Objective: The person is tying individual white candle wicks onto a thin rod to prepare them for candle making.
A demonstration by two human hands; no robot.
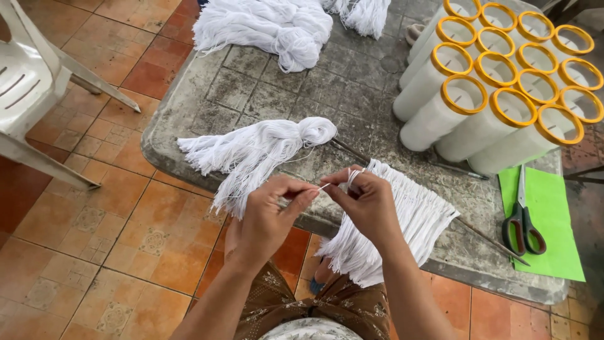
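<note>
My left hand (pixel 267 217) and my right hand (pixel 368 201) meet in front of me over the table's near edge. Both pinch the same thin white strand (pixel 324 186), which is pulled between their fingertips. Under my right hand a row of white strings (pixel 409 220) hangs from a thin rod (pixel 484 236) lying across the table and drapes over the edge. A loose bundle of white yarn (pixel 258 151) lies on the table just beyond my left hand.
The grey stone table (pixel 264 94) also carries white yarn piles (pixel 264 25) at the far side, several white tubes with yellow rims (pixel 503 94) at the right, and scissors (pixel 522 220) on a green sheet (pixel 547 233). A white plastic chair (pixel 31 82) stands at the left on the tiled floor.
</note>
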